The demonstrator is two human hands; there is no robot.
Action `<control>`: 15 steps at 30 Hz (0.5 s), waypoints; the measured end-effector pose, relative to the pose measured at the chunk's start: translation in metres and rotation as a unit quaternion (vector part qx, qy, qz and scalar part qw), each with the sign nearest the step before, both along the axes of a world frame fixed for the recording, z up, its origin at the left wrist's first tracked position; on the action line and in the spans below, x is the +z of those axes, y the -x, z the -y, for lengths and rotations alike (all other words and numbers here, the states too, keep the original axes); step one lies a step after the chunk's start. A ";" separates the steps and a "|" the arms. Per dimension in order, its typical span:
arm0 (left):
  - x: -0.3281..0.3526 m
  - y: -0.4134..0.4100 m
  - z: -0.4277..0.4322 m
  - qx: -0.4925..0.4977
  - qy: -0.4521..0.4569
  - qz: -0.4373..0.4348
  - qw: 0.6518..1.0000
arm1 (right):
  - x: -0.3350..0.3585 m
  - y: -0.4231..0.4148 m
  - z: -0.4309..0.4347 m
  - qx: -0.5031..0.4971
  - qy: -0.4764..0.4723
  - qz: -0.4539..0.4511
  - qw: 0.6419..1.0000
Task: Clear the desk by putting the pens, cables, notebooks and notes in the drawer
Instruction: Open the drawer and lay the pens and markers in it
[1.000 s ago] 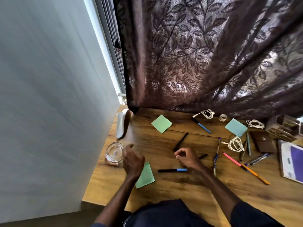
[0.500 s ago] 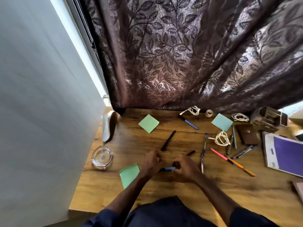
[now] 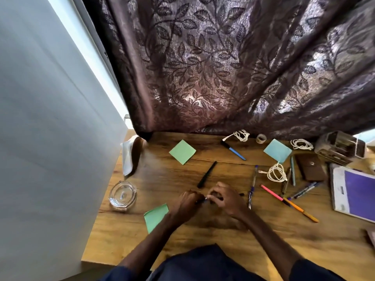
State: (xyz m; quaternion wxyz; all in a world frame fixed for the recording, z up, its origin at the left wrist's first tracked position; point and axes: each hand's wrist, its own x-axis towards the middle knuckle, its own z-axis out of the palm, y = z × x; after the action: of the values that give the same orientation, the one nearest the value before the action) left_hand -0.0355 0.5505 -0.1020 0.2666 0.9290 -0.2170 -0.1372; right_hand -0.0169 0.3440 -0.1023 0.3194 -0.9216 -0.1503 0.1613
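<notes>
Near the desk's (image 3: 203,236) front edge, the left hand (image 3: 187,202) and right hand (image 3: 225,199) meet, both pinching one pen (image 3: 200,201); no writing is readable on it.

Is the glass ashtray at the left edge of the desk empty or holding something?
Empty, as far as shows: the glass ashtray sits upright on the desk, and only clear glass and a small label show inside.
</notes>
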 end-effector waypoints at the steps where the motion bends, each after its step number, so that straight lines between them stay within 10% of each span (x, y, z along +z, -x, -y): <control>1: 0.000 -0.002 0.001 0.016 0.012 -0.005 1.000 | 0.001 -0.004 0.005 -0.034 -0.015 0.003 0.999; 8: -0.003 0.006 -0.001 0.147 0.108 -0.033 0.983 | -0.011 0.008 0.038 -0.001 0.196 -0.035 0.980; 15: 0.010 0.031 0.007 0.213 0.147 -0.074 0.963 | -0.006 0.034 0.023 -0.095 0.120 -0.020 0.988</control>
State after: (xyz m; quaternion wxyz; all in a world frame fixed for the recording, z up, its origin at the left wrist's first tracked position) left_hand -0.0668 0.5432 -0.0916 0.4386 0.8917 -0.0112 -0.1117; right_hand -0.0513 0.3209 -0.1086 0.2230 -0.9601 -0.0349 0.1651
